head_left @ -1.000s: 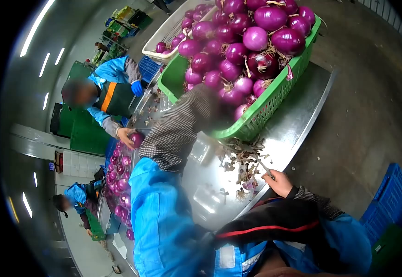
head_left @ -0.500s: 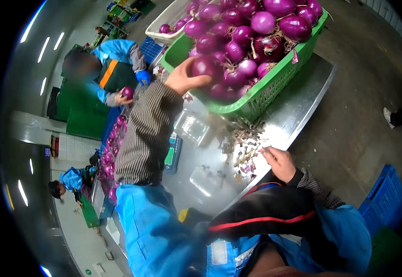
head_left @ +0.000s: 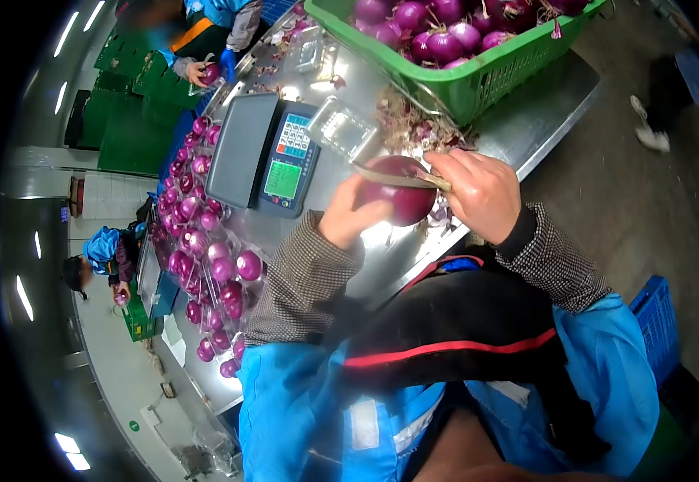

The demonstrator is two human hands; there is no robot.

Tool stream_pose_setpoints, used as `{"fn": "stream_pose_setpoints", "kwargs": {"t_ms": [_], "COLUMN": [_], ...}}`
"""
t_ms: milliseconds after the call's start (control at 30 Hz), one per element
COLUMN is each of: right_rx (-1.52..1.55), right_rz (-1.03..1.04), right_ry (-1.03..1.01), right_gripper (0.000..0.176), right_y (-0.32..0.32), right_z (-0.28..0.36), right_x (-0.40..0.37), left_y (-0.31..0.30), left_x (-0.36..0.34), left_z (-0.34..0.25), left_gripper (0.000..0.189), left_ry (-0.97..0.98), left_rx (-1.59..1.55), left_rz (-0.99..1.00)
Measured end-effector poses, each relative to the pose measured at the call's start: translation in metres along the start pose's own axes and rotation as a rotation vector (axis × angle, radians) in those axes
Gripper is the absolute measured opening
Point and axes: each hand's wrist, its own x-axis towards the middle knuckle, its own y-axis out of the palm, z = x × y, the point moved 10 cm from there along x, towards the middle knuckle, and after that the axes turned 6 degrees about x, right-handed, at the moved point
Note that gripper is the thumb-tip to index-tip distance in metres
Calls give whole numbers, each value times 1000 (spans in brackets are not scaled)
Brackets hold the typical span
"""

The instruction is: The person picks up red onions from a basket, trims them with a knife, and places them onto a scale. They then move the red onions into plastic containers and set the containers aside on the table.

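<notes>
Left hand (head_left: 355, 215) curled round red onion (head_left: 404, 201), cupping side. Right hand (head_left: 482, 193) pinched on thin strip (head_left: 397, 177) across top. Onion likely firm, weighty, loose-skinned: grip body.

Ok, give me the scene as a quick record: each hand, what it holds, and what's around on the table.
left hand: grips the red onion, held above the table
right hand: holds a thin blade laid across the onion's top
table: steel, bears everything below
behind hands: green basket of red onions, peels beside it
centre: scale, clear tray
left side: packed onions
far end: co-worker's hand holding an onion
</notes>
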Motion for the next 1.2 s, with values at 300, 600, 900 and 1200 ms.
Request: {"fn": "stream_pose_setpoints", "kwargs": {"t_ms": [300,600,900,1200], "right_rx": [-12,94,535,751], "right_rz": [-22,-66,132,404], "right_ry": [127,250,291,174], "right_gripper": [41,41,42,9], "right_y": [22,26,48,74], "right_z": [-9,-31,-35,13], "right_x": [-29,-43,-3,-28], "left_y": [-6,-28,-9,-42], "left_x": [-21,-22,-6,-6], "left_z": [-5,-9,-33,-22], "left_gripper": [75,83,80,78], "left_ry": [126,151,268,234], "left_rx": [186,399,1009,1115], "left_rz": [-133,-318,-257,-513]}}
